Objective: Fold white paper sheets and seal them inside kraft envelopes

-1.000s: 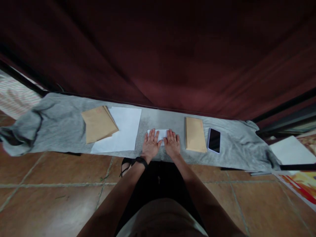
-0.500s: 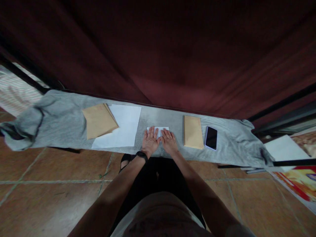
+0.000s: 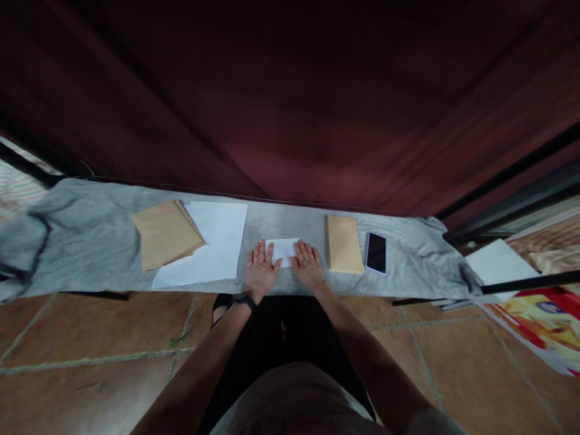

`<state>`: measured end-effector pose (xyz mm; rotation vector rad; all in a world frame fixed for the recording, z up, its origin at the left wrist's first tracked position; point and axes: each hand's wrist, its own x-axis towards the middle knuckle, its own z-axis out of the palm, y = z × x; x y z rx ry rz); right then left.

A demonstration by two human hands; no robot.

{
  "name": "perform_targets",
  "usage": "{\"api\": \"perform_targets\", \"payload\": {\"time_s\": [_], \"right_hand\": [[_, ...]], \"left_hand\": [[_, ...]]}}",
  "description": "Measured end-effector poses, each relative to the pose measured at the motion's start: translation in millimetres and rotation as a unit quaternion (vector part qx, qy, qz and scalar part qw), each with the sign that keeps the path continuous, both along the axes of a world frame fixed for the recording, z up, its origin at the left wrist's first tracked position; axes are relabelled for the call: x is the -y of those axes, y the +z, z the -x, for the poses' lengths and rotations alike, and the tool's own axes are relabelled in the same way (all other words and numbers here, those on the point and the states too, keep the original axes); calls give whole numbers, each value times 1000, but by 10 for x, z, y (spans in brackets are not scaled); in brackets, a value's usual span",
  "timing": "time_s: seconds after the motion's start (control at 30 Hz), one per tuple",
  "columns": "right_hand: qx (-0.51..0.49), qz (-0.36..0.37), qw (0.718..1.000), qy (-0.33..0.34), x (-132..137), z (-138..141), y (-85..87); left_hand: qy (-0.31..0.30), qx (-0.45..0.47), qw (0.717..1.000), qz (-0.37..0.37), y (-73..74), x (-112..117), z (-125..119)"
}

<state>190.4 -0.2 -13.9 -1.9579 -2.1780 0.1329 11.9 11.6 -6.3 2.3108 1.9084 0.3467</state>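
A small folded white paper [image 3: 283,248] lies on a grey cloth [image 3: 90,241] spread over a low surface. My left hand [image 3: 260,270] rests flat on the paper's left end, fingers stretched out and together. My right hand [image 3: 307,264] lies flat on its right end, fingers spread. A black band circles my left wrist. The middle of the paper shows between the two hands.
Left of the hands lie a large white sheet [image 3: 212,241] and several brown envelopes [image 3: 165,232]. To the right lie another brown envelope [image 3: 344,244] and a dark phone [image 3: 376,252]. A dark red curtain [image 3: 290,103] hangs behind. Papers and a colourful print [image 3: 539,314] sit on the tiled floor at right.
My hands have slid apart along the folded paper, baring its middle. The view has shifted slightly, with everything sitting a bit further left.
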Motion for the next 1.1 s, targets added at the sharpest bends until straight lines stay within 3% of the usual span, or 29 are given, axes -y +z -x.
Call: {"api": "perform_targets", "payload": {"time_s": [0.3, 0.43, 1.1], "right_hand": [[-8, 7, 1000, -10, -62, -15, 66], [-11, 11, 1000, 24, -131, 60, 100], [-1, 2, 1000, 20, -96, -110, 23]], "left_hand": [[1, -8, 1000, -17, -39, 25, 92], [0, -8, 1000, -18, -51, 19, 94], [-11, -8, 1000, -14, 10, 30, 127]]}}
